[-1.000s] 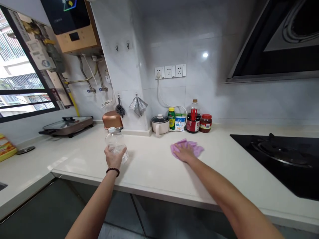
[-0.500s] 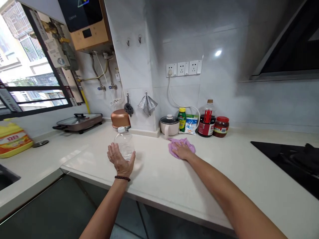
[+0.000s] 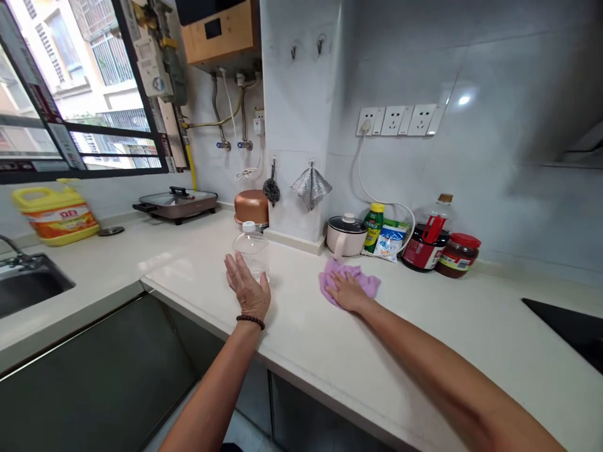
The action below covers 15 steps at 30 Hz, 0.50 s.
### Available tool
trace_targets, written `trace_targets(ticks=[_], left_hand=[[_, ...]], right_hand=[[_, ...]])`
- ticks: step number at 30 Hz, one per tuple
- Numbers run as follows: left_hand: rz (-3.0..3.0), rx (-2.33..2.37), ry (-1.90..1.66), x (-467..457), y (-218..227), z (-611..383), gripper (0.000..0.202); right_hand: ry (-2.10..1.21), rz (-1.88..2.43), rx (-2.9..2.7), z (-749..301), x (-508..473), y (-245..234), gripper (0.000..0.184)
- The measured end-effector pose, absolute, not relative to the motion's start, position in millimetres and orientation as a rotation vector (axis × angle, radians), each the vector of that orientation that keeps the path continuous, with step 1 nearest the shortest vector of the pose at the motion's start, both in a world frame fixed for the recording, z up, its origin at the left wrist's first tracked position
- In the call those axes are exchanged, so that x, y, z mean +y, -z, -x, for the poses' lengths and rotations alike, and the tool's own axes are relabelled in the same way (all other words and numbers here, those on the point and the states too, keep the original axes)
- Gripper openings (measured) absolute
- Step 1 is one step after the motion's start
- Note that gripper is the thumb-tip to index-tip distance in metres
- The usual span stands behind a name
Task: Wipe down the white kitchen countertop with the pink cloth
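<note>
My left hand (image 3: pixel 248 287) is raised over the counter's front part, its palm toward a clear plastic bottle (image 3: pixel 254 242) with a white cap. The hand is open, fingers stretched and thumb apart; it covers the bottle's lower part, and I cannot tell whether it touches. A crumpled purple cloth (image 3: pixel 365 281) lies on the white counter (image 3: pixel 301 320). On top of it my right hand (image 3: pixel 346 292) presses down, fingers spread and lying flat. The cloth's far edge is close to the handle of a small cream pot (image 3: pixel 347 236) with a dark lid.
Along the wall stand a green bottle (image 3: pixel 374 227), a packet (image 3: pixel 391 241), a dark jar (image 3: pixel 424 248) and a red-lidded jar (image 3: pixel 458 256). A copper pot (image 3: pixel 251 206), electric pan (image 3: pixel 179 204) and yellow jug (image 3: pixel 61 216) are leftward. A sink (image 3: pixel 32 282) is far left, a black hob (image 3: pixel 572 329) right.
The view has turned left, bringing in the sink. My right hand and the purple cloth have slid left across the counter. My left hand stays by the bottle.
</note>
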State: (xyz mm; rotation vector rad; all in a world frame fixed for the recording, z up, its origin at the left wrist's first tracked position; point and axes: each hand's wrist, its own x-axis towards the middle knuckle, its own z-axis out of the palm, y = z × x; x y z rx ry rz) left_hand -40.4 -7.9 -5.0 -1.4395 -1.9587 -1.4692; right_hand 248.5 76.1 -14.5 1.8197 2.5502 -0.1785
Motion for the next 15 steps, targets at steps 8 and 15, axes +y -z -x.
trace_targets(ticks=[8,15], left_hand=[[2.253,-1.107,1.320,-4.6,28.6,36.4,0.042],[2.287,-1.280,1.195,5.2,24.8,39.1,0.050]], right_hand=[[0.282,-1.586,2.694,-115.5,113.9,-0.2,0.075],[0.271,-1.551,2.724,-109.3,131.6,2.0,0.073]])
